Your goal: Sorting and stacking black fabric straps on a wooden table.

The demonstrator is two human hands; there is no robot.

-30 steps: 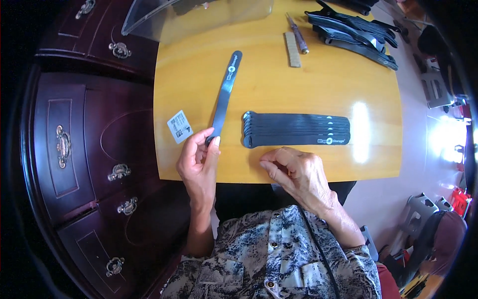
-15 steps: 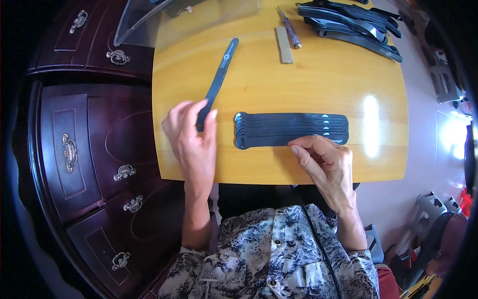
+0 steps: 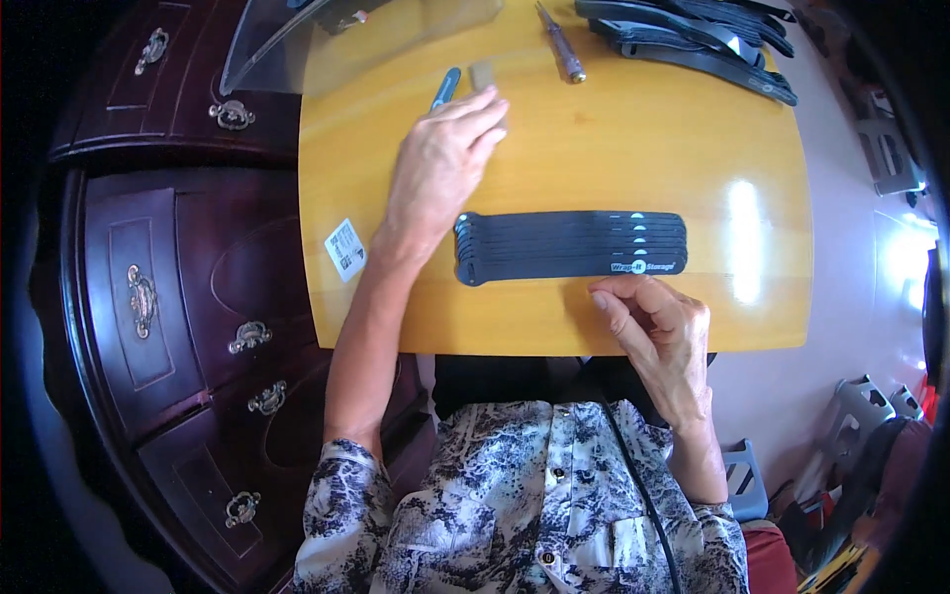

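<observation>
A tan strip (image 3: pixel 481 75) lies beyond the left end of the row of black straps (image 3: pixel 569 245), its near end covered by the fingers of the left hand (image 3: pixel 450 148), which look closed on it; the thumb's contact is hidden and the strip is blurred. Just left of that strip, the rounded tip of a single strap (image 3: pixel 446 87) shows past the hand, which covers its rest. The right hand (image 3: pixel 600 293) is just beside the row's near edge, toward its right end, thumb and forefinger pinched together. The row's straps overlap, its round ends to the left. Left of the row is a white label (image 3: pixel 345 249); well beyond it, a screwdriver (image 3: pixel 562 45); beyond its right end, a heap of black straps (image 3: pixel 703 45); beyond its left end, a clear container (image 3: pixel 336 45). Under the row spreads a yellow table (image 3: pixel 554 158), with a dark cabinet (image 3: pixel 228 287) farther left.
</observation>
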